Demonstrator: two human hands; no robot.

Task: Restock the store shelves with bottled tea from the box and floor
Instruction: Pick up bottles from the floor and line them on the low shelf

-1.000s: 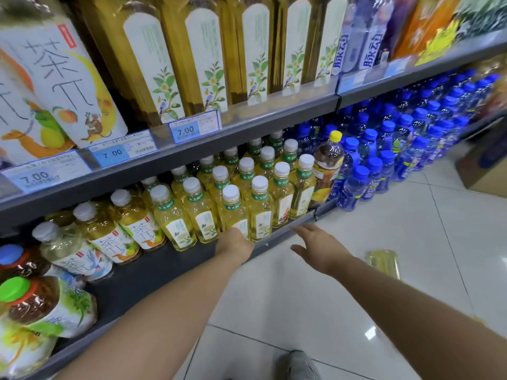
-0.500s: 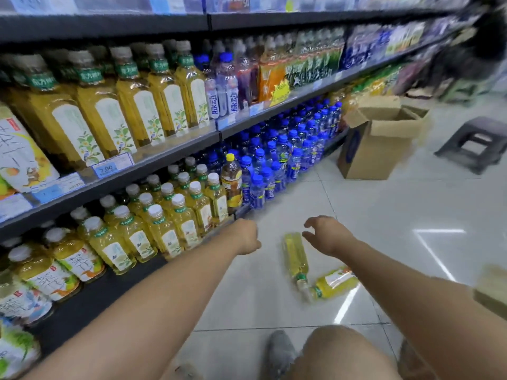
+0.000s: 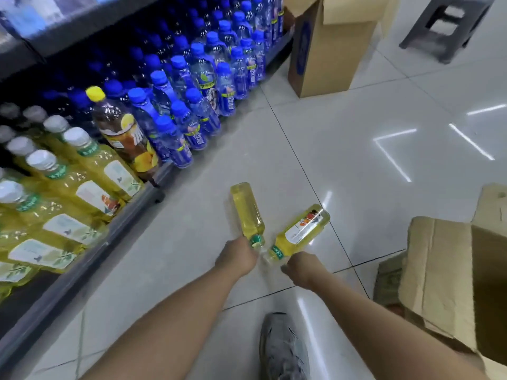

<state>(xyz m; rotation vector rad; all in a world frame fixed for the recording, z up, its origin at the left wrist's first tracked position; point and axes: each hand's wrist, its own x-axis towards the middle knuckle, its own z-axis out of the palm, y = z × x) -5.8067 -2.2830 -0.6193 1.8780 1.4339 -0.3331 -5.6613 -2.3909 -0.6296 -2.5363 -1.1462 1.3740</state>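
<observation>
Can't see much of the fingers here, both hands are viewed from the back. The left hand (image 3: 238, 257) is curled over the cap end of the left tea bottle (image 3: 248, 212); the cap is hidden under it and only the green neck band peeks out past the knuckles, so it's clamped on that neck. The right hand (image 3: 300, 270) has curled fingers right at the whitish cap of the right tea bottle (image 3: 301, 230), but I can't tell if it really has a grip or just touches it. Both bottles lie flat on the glossy pale floor tiles (image 3: 356, 133), pointing away from the hands in a V, necks nearly meeting between the two hands. They're clear squarish plastic with yellow tea inside, and the right one shows a white label with some orange. Out past the left hand sits the dark bottom shelf (image 3: 90, 266), with more yellow tea bottles (image 3: 90, 187) at its front, cut off at the frame edge and blurry. Farther off there's a brown yellow-capped bottle (image 3: 123, 133) and rows of blue-capped bottles (image 3: 197, 124). Just beside the right forearm is a creased cardboard box (image 3: 439, 270), its inside dark and hard to make out. Below the hands there's a grey shoe (image 3: 284, 349). Well beyond them stand another carton (image 3: 329, 50) and a grey stool (image 3: 450, 26), both cropped.
</observation>
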